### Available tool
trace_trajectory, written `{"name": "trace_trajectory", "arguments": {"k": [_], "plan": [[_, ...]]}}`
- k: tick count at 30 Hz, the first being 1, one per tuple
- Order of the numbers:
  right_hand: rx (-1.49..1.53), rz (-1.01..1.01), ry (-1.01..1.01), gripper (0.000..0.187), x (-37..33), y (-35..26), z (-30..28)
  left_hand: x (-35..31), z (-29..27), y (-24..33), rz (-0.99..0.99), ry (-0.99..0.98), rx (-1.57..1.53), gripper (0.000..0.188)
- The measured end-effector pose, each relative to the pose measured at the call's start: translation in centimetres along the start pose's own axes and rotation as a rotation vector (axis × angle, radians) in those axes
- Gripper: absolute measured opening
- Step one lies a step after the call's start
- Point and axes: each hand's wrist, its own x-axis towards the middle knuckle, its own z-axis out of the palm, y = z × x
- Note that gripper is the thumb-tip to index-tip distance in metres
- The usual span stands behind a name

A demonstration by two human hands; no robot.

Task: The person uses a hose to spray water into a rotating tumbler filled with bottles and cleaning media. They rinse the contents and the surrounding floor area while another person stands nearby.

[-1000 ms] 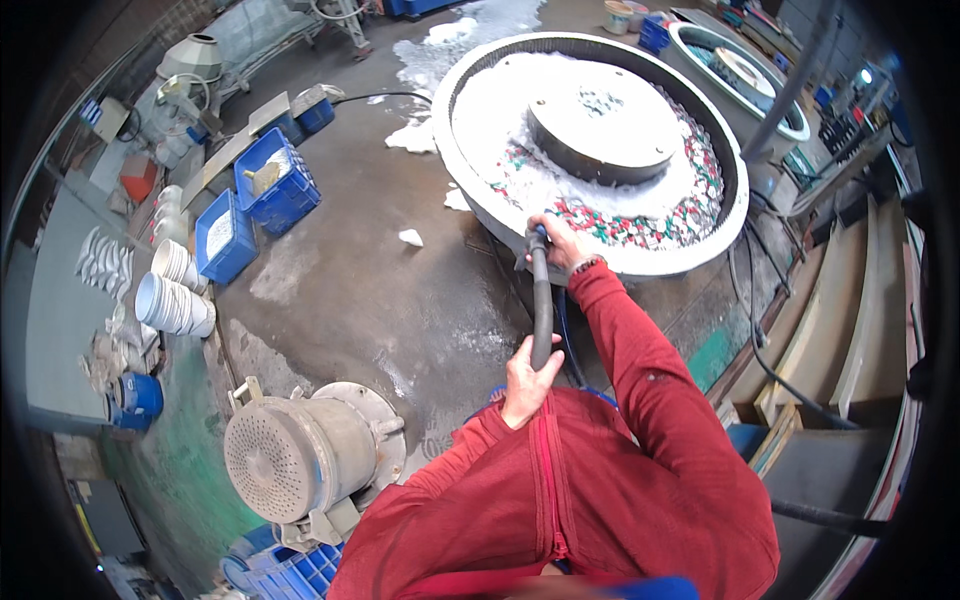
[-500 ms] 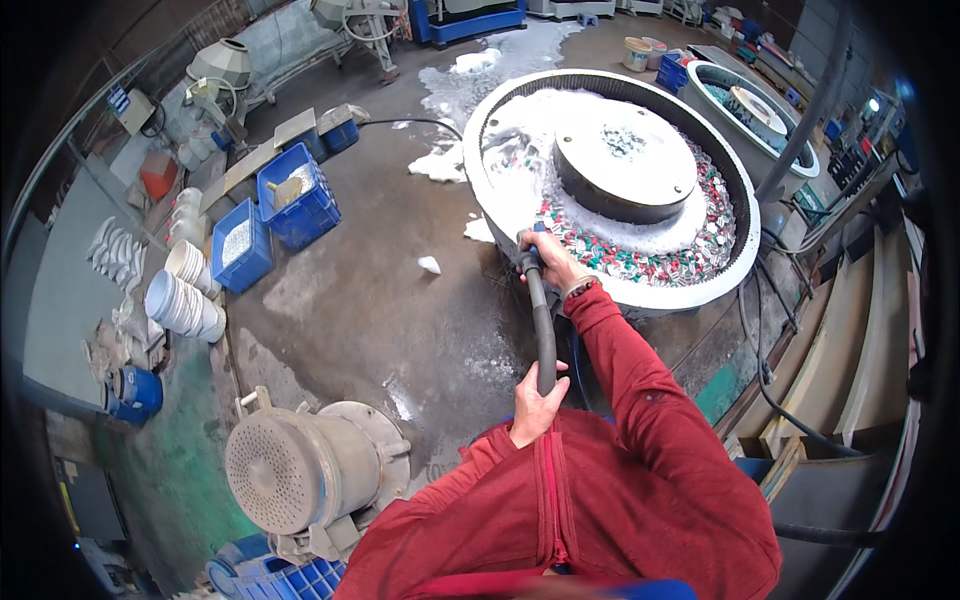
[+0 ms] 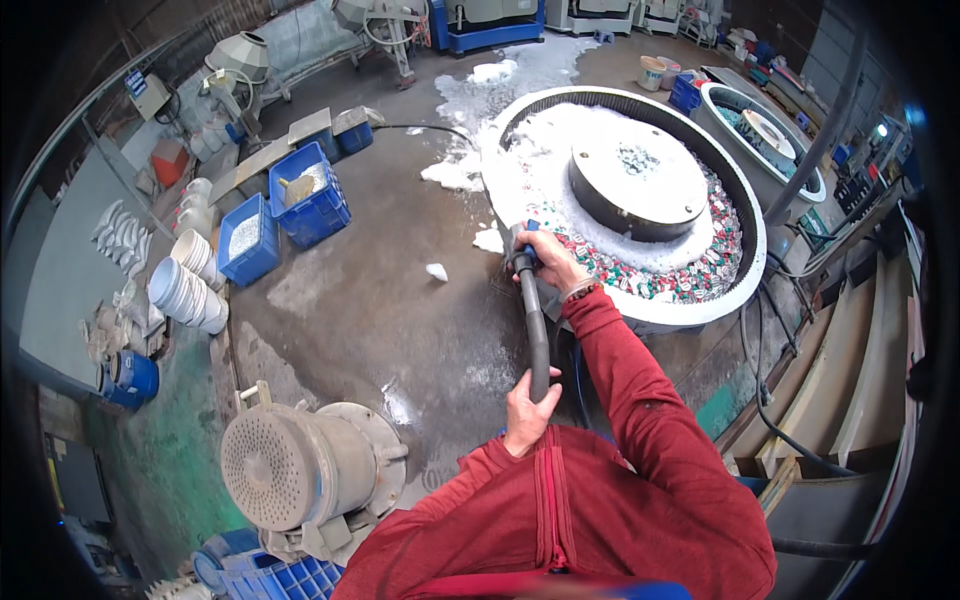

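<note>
My right hand point(image 3: 550, 258) is closed round the blue-handled valve end point(image 3: 525, 250) of a thick dark hose point(image 3: 533, 315), next to the left front rim of a round tub point(image 3: 492, 178). Lower down, by my jacket, my left hand point(image 3: 528, 415) grips the same hose. White foam point(image 3: 540, 150) and many small red, green and white pieces point(image 3: 700, 270) lie in the tub's ring-shaped channel, around a raised white-topped centre point(image 3: 640, 175). Whether water leaves the hose, I cannot tell.
Blue crates point(image 3: 248, 245) and stacked white buckets point(image 3: 185, 295) stand at the left. A beige machine with a perforated round face point(image 3: 265, 470) is at the lower left. Foam patches point(image 3: 455, 172) lie on the wet floor. Another round tub point(image 3: 715, 100) stands at the far right.
The whole scene has shifted slightly down and right in view. White foam covers more of the tub's left side. Both hands keep their hold on the hose.
</note>
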Motion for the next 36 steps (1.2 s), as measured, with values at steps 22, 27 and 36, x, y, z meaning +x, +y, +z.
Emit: {"name": "trace_trajectory", "arguments": {"k": [22,27,36], "plan": [[0.072,-0.193,-0.044,0.014,3.9,-7.4,-1.4,6.6,-1.0,7.4,0.09,-0.181,-0.164,0.053],[0.221,-0.139,0.009,0.017,3.3,-7.1,-3.8,7.1,-0.1,7.6,0.055,-0.287,-0.157,0.055],[0.288,0.089,0.239,0.018,-1.3,2.9,-11.4,2.4,2.8,3.8,-0.229,-0.525,-0.001,0.042]]}}
